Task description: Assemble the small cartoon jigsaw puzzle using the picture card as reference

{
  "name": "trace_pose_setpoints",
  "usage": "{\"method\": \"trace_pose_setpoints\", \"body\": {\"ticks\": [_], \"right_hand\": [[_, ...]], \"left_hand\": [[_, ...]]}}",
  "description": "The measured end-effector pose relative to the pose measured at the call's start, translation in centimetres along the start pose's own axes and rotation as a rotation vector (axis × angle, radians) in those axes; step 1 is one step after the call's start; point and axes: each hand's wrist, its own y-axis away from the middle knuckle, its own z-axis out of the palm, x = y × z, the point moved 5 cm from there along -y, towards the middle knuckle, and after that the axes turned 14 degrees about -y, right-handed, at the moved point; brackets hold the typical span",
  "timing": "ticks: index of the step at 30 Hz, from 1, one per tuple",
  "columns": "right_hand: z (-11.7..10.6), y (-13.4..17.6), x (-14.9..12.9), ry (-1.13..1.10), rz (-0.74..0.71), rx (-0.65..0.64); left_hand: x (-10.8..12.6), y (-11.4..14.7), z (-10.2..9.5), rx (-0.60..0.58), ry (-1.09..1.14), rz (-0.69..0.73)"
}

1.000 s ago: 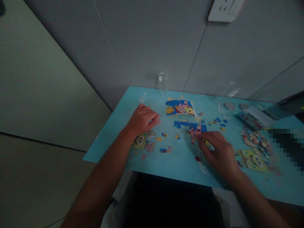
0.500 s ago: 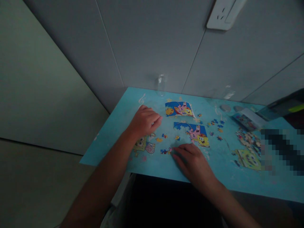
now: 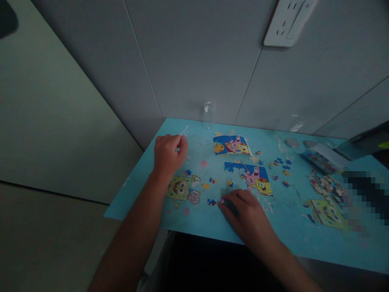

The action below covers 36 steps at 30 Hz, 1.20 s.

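Observation:
My right hand point(image 3: 241, 209) rests low over the table with thumb and forefinger closed on a small puzzle piece point(image 3: 221, 200). Beside it, to the left, lies a dark blue and red puzzle piece point(image 3: 211, 202). My left hand point(image 3: 171, 154) is curled closed above the left part of the table; whatever its fingers might hold is hidden. A blue puzzle piece point(image 3: 188, 172) lies below it. In the middle is a partly joined puzzle point(image 3: 258, 178) with a gap on its left side. Behind that lies a small picture sheet point(image 3: 231, 145) with a similar cartoon scene.
Loose puzzle pieces point(image 3: 278, 162) are scattered right of the joined puzzle, and a larger pile point(image 3: 326, 186) lies farther right. A clear jar point(image 3: 208, 115) stands at the back. Round lids point(image 3: 292, 143) and a box point(image 3: 323, 158) are at the right rear. A wall socket point(image 3: 281, 32) is above.
My left hand has moved left, away from the joined puzzle, and curled up more; a blue piece now shows below it. The right hand stays at the same small piece. The view has shifted slightly.

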Motion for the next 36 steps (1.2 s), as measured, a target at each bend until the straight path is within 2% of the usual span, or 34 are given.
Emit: {"method": "trace_pose_setpoints", "body": {"ticks": [11,26,30,36], "right_hand": [[-0.8,1.2,1.3,-0.03,-0.007,0.061],[-0.3,0.9,0.7,-0.01,0.0,0.058],[-0.5,0.7,0.6,0.002,0.001,0.064],[-1.7,-0.3,0.8,0.126,-0.012,0.173]], "left_hand": [[1.1,0.4,0.6,-0.058,0.022,0.085],[1.7,0.7,0.9,-0.091,0.004,0.121],[2.2,0.9,1.2,-0.159,0.009,0.152],[3.7,1.6,2.2,-0.255,0.039,0.276]]}}
